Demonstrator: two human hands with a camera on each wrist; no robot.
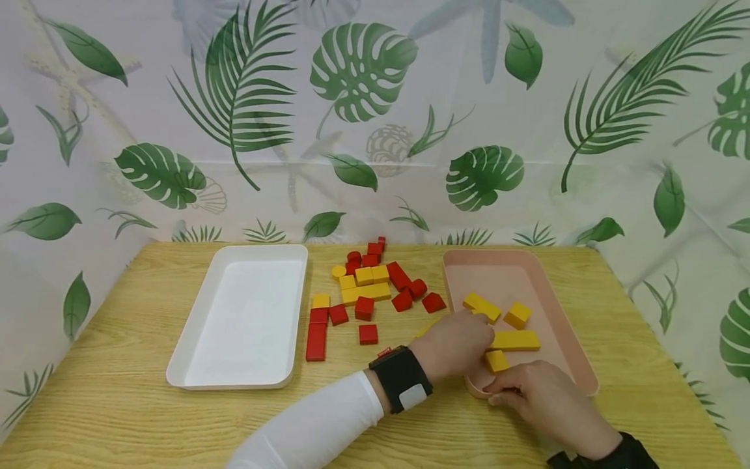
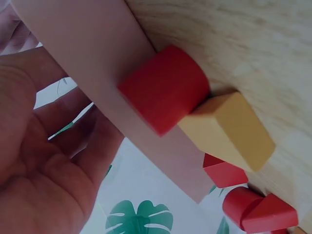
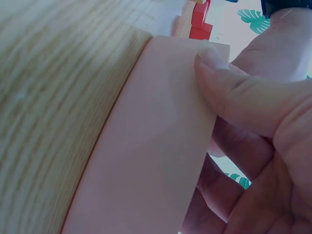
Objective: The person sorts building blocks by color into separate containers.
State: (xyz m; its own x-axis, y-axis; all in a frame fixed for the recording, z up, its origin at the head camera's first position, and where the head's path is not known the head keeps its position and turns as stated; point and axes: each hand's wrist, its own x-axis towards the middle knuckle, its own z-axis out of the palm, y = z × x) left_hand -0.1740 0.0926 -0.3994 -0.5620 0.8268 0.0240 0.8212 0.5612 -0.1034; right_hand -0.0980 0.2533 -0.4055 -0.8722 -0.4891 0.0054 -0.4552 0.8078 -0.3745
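Observation:
A pink tray (image 1: 562, 312) on the right of the table holds several yellow blocks (image 1: 515, 340). My left hand (image 1: 459, 342) reaches over its left wall, fingers inside near these blocks. In the left wrist view the tray wall (image 2: 97, 53) hides the fingertips, so I cannot tell whether they grip a block. My right hand (image 1: 545, 394) pinches the tray's near wall (image 3: 146, 126), thumb outside and other fingers inside. Outside the left wall lie a red cylinder (image 2: 168, 90) and a yellow block (image 2: 231, 129), with red blocks farther along.
A white tray (image 1: 243, 319) stands on the left of the wooden table (image 1: 117, 358). Between the trays lie several red blocks (image 1: 364, 308) and yellow blocks (image 1: 366, 293). A leaf-patterned cloth (image 1: 363, 130) hangs behind the table.

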